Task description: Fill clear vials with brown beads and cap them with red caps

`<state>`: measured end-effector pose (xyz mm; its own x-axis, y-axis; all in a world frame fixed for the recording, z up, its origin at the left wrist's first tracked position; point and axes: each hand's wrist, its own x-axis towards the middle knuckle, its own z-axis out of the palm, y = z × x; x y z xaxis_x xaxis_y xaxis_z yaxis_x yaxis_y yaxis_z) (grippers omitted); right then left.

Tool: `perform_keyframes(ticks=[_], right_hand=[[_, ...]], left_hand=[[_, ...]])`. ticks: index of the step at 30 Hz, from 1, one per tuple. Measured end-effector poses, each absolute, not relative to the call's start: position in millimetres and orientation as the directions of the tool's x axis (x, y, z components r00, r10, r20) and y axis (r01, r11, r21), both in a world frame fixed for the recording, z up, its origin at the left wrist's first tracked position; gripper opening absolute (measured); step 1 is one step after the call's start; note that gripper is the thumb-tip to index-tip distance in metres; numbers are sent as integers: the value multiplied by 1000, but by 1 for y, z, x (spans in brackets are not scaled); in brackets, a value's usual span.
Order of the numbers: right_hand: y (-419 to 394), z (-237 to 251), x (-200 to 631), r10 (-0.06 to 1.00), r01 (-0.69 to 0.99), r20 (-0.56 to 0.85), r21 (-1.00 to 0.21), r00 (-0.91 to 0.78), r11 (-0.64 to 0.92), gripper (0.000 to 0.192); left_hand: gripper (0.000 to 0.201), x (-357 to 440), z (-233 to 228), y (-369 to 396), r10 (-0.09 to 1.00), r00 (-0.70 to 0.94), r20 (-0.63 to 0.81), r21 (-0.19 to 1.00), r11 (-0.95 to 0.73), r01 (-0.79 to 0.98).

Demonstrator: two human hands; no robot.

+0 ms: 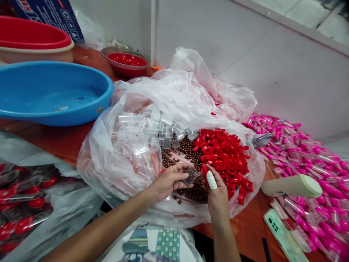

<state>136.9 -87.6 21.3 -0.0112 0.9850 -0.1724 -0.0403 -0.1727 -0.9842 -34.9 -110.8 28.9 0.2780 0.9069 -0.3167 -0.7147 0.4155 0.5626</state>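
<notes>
My left hand (178, 176) is closed around a clear plastic tube (191, 177) with brown beads showing inside it. Close by on the right, my right hand (215, 183) pinches a red plastic cap (204, 169); a white cover wraps one of its fingers. Both hands hover over a big open plastic bag (98, 163). Brown beads (197, 194) lie in the bag's middle, beneath the hands. To their left is a heap of clear plastic tubes (141, 127), and to the right a pile of red plastic caps (226, 156).
A blue basin (106, 91) stands left, with a red basin (35, 31) behind it and a bowl of red pieces (127, 60) farther back. Pink-capped tubes (308, 160) cover the right side, near a pale cylinder (291, 186) and a phone (283, 233). Red-capped tubes (24, 203) lie lower left.
</notes>
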Motion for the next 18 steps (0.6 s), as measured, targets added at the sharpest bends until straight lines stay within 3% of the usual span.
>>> perform_keyframes(ticks=[3,10,18], right_hand=[[-87,22,138,984,1,-177,-984,-29,-177,43],[-84,26,141,951,-177,-277,-938,-137,-299,44],[-84,21,137,969,-92,-195,-973,-154,-210,38]], left_hand=[[27,-34,28,-111,905,264,-334,569,417,-709],[30,-32,23,-111,897,250,-365,619,434,-654],[39,-27,19,-114,892,243,-382,703,451,-551]])
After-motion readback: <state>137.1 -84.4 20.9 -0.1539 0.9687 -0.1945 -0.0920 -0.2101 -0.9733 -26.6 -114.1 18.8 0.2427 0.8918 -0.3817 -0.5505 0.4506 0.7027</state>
